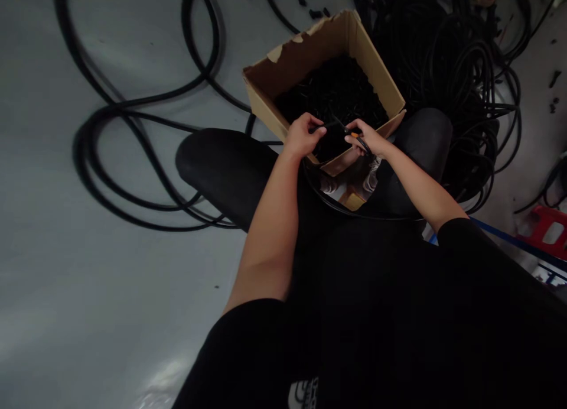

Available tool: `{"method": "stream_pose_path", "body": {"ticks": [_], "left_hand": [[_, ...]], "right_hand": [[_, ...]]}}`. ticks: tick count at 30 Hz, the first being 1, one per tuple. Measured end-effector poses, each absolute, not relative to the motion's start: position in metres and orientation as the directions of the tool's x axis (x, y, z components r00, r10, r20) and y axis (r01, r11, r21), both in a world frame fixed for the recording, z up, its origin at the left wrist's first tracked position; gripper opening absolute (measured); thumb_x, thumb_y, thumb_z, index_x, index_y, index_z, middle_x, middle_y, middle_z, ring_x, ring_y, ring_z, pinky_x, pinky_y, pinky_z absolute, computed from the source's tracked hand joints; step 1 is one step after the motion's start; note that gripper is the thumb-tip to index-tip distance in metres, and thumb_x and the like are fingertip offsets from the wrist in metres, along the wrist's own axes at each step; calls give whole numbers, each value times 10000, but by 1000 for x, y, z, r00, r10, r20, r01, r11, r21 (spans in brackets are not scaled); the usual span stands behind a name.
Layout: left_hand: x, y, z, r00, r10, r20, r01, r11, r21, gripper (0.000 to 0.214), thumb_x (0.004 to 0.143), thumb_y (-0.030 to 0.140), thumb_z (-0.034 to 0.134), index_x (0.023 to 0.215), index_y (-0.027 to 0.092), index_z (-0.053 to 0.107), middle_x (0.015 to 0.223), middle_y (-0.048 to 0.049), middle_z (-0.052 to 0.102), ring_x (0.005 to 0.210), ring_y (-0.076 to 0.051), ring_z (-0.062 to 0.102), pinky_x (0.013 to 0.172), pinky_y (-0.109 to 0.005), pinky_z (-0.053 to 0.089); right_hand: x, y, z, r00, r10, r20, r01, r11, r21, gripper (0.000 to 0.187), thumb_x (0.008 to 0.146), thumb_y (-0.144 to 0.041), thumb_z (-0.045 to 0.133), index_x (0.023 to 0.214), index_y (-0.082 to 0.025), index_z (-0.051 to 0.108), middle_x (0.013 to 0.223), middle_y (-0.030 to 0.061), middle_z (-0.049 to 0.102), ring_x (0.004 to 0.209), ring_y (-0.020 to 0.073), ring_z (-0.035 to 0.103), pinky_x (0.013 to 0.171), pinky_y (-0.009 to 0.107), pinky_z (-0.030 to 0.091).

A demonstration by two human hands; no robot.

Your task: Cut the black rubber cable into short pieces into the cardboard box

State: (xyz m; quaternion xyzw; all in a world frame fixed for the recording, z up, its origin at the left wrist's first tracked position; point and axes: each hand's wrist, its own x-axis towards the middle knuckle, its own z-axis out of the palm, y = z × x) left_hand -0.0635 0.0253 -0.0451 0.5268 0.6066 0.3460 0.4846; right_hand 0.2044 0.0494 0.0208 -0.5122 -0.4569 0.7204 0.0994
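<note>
now — left fingers (312, 124) pinch black cable (325, 126) | right fingers (354, 127) grip orange-handled cutters (354, 135) | cardboard box (319, 48), cable coils (447, 66) beyond

Top: black short-sleeved shirt (376, 291) | print: white logo (303, 392), barely legible | legs: dark trousers (225, 172)

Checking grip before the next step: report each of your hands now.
Left hand: closed, holding a black cable.
Right hand: closed, holding orange-handled cutters.
</note>
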Motion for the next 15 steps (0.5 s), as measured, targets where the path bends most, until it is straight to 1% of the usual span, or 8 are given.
{"method": "stream_pose_path", "body": {"ticks": [2, 4, 6, 8, 10, 13, 15], "left_hand": [[-64, 26, -48, -9, 979, -204, 274, 198, 941, 595, 966, 779, 996, 1076, 298, 662, 1009, -84, 732, 1147, -374, 785, 1125, -559, 703], [-63, 27, -52, -8, 978, -209, 233, 205, 951, 712, 975, 930, 949, 1104, 306, 630, 976, -78, 714, 1075, -354, 781, 1031, -532, 709], [-61, 27, -56, 14, 972, -233, 203, 226, 953, 835, 934, 1074, 893, 1115, 313, 602, 919, -63, 693, 961, -330, 762, 913, -497, 693], [-58, 27, -57, 38, 967, -251, 184, 240, 953, 915, 871, 1153, 869, 1109, 316, 587, 868, -49, 680, 860, -309, 733, 828, -471, 665], [-55, 27, -57, 65, 965, -252, 170, 238, 956, 914, 858, 1142, 887, 1104, 316, 586, 849, -43, 679, 824, -299, 724, 805, -464, 658], [-51, 25, -54, 88, 962, -257, 172, 239, 956, 807, 930, 1031, 920, 1105, 312, 600, 848, -41, 677, 830, -300, 741, 821, -469, 675], [-49, 25, -52, 85, 960, -266, 190, 246, 950, 756, 965, 976, 933, 1084, 306, 604, 828, -32, 673, 782, -280, 725, 807, -461, 680]], "right_hand": [[204, 49, 15, -432, 604, -670, 321, -591, -740, 497, 1139, -375, 983, 1283, -309, 511, 828, -121, 564, 599, 109, 593, 505, 137, 461], [204, 49, 9, -403, 596, -694, 328, -614, -718, 483, 1156, -376, 964, 1335, -311, 520, 870, -106, 599, 648, 117, 647, 552, 138, 522], [202, 47, 6, -402, 594, -697, 328, -618, -715, 505, 1149, -393, 977, 1361, -312, 525, 900, -97, 623, 681, 120, 669, 582, 139, 545], [198, 46, 8, -426, 598, -679, 312, -607, -731, 566, 1121, -450, 1020, 1377, -314, 533, 929, -90, 642, 705, 121, 672, 599, 144, 545], [195, 45, 14, -447, 603, -661, 296, -597, -745, 637, 1085, -509, 1063, 1404, -315, 547, 954, -81, 654, 722, 123, 670, 612, 153, 545], [190, 47, 19, -448, 597, -666, 304, -598, -741, 690, 1055, -531, 1086, 1462, -312, 574, 970, -73, 652, 731, 125, 673, 620, 155, 550], [190, 48, 17, -433, 589, -682, 322, -606, -727, 695, 1062, -524, 1081, 1499, -313, 583, 967, -73, 651, 739, 126, 683, 620, 147, 551]]}}
